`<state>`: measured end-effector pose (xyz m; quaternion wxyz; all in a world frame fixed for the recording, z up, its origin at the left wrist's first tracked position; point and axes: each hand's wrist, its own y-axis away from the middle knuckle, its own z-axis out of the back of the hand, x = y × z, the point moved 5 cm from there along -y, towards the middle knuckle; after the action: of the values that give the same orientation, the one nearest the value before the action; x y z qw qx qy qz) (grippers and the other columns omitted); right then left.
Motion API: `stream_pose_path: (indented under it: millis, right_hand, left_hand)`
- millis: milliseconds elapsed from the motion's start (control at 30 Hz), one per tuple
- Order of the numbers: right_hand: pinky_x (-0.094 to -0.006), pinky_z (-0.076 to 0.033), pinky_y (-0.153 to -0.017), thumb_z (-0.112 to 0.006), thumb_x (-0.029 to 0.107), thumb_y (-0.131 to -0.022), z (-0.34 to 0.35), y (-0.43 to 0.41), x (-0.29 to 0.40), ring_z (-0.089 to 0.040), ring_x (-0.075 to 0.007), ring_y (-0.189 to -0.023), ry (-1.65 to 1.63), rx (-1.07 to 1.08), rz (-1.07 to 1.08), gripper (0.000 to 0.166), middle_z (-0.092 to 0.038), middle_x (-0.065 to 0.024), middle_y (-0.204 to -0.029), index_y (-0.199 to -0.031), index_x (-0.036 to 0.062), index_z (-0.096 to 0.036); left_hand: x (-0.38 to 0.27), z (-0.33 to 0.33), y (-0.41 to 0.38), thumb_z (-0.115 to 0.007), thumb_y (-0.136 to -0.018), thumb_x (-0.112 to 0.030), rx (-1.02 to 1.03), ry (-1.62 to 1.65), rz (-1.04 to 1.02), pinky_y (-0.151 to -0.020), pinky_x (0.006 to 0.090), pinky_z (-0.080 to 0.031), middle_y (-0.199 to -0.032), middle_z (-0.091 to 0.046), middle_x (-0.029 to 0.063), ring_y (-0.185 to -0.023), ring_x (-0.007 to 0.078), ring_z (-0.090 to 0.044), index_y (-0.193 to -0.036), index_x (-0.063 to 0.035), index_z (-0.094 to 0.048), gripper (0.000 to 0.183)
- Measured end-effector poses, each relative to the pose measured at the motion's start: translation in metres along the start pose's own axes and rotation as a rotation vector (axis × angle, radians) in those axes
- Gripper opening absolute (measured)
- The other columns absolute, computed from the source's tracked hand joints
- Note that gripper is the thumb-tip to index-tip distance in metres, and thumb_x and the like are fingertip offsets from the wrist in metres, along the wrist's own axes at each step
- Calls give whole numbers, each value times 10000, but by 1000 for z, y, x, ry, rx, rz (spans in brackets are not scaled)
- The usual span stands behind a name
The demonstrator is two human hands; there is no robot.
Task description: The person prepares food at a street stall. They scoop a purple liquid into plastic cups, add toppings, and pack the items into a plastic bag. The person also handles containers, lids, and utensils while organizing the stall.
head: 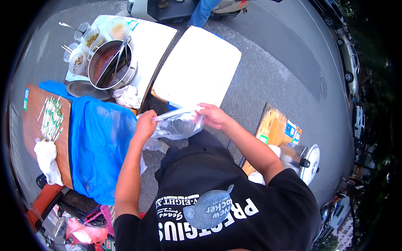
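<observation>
A clear plastic bag (180, 127) is stretched between my two hands, its gathered upper edge pulled into a band. My left hand (146, 125) grips the band's left end in a fist. At the other end, my right hand (213, 116) pinches the plastic, and some fingers are partly hidden behind it. Just beyond the bag is a white lidded box (198, 64). To its left, a divided steel pot (111, 64) holds red and dark broth, with metal tongs (122, 55) resting across it.
Plastic tubs of condiments (91, 39) stand behind the pot. A blue plastic sheet (97, 141) lies at left beside a wooden board (37, 116) with wrapped chopsticks (52, 117) and a white cloth (48, 161). At right, a lidded pot (301, 161) stands by another board (271, 125). A scooter (176, 11) is ahead.
</observation>
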<state>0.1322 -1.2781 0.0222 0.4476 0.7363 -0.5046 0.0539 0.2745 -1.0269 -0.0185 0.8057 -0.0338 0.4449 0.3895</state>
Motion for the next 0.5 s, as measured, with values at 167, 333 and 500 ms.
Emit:
stream_pose_path:
  millis: [167, 333, 500]
  right_hand:
    - [-333, -560, -787, -594, 178, -991, 65, 11, -7, -662, -164, -879, -84, 15, -217, 249, -677, -78, -1011, -1148, -13, -622]
    - [-336, -552, -809, -653, 316, -965, 124, -33, 48, -655, -180, -940, 612, -422, -35, 430, -653, -123, -1103, -1217, -28, -591]
    - [-349, -567, -813, -750, 375, -910, 112, -94, 92, -646, -203, -993, 862, -486, 96, 556, -624, -118, -1175, -1271, -4, -564]
  left_hand:
    - [-19, -28, 0, -653, -976, -103, 103, 1716, 404, -688, 325, -512, -948, -670, -1, -819, 110, -636, -1096, -89, -630, 123]
    - [-10, -54, -36, -658, -985, -126, 159, 1714, 327, -840, 294, -544, -1005, -677, 23, -926, 116, -653, -1152, -48, -616, 189]
    - [-63, -54, -65, -660, -990, -166, 123, 1537, 393, -841, 292, -531, -1030, -672, 32, -944, 118, -642, -1193, -31, -605, 249]
